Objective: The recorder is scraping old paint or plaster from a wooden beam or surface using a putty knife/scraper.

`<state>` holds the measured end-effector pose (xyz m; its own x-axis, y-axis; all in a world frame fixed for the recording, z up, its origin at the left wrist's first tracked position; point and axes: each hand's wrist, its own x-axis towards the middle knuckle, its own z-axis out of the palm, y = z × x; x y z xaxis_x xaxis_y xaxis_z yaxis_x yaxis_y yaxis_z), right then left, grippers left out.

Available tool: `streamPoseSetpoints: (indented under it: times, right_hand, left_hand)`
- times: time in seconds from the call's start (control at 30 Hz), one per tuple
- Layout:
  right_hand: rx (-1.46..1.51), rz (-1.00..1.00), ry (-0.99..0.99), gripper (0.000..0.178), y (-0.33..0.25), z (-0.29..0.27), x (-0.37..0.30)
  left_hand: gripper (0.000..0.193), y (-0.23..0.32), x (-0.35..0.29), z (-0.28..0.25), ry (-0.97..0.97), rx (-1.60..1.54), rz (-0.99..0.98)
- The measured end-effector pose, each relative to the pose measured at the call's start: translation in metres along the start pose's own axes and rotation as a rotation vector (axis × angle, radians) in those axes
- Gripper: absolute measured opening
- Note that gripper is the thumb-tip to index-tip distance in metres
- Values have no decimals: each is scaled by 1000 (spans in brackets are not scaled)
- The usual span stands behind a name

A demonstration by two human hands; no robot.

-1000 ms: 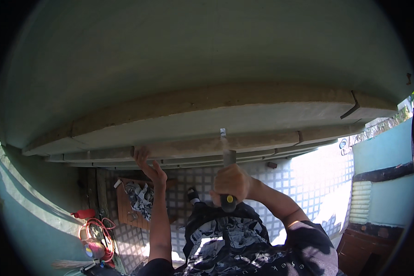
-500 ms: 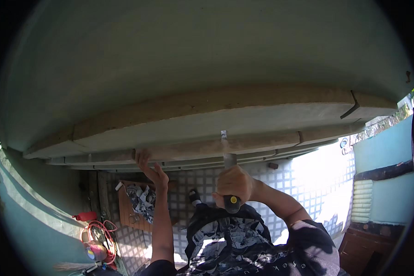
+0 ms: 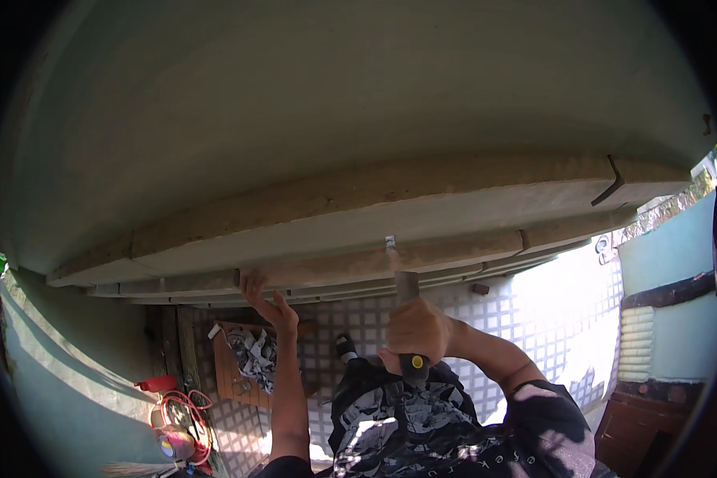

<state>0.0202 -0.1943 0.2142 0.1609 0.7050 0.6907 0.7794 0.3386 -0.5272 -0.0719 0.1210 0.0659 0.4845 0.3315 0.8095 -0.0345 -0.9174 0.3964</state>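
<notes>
My right hand (image 3: 418, 331) is wrapped around the dark handle (image 3: 414, 366) of a flat-bladed hand tool, its butt end marked by a yellow disc. The tool's grey metal blade (image 3: 406, 285) points away from me, toward the edge of a long pale ledge (image 3: 334, 267). Beyond the blade, a small shiny piece (image 3: 390, 241) shows at that ledge; whether it belongs to the blade I cannot tell. To the left, my left hand (image 3: 269, 304) has its fingers apart and holds nothing. Its fingertips rest against the ledge's edge, beside a dark gap.
Several ledges run across under a greenish wall (image 3: 358, 80), with dark gaps between sections. Below are a tiled floor (image 3: 518, 319), a brown board (image 3: 233, 370) carrying crumpled patterned cloth (image 3: 256, 358), and a red hose (image 3: 199, 422). A brown cabinet (image 3: 633, 426) stands at the right.
The view has shifted slightly. My right hand and the tool have come a little nearer to me and to the right. My left hand stays at the ledge's edge.
</notes>
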Motion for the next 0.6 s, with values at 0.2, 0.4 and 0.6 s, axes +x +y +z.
streamPoseSetpoints:
  times: [0.2, 0.4, 0.6]
  right_hand:
    - [40, 32, -38, 23, 18, 2, 6]
    - [172, 95, -11, 26, 22, 2, 9]
    - [199, 70, 10, 23, 27, -6, 10]
  left_hand:
    - [40, -3, -2, 3, 4, 22, 0]
    - [38, 0, -1, 3, 3, 22, 5]
    - [38, -2, -3, 3, -5, 15, -5]
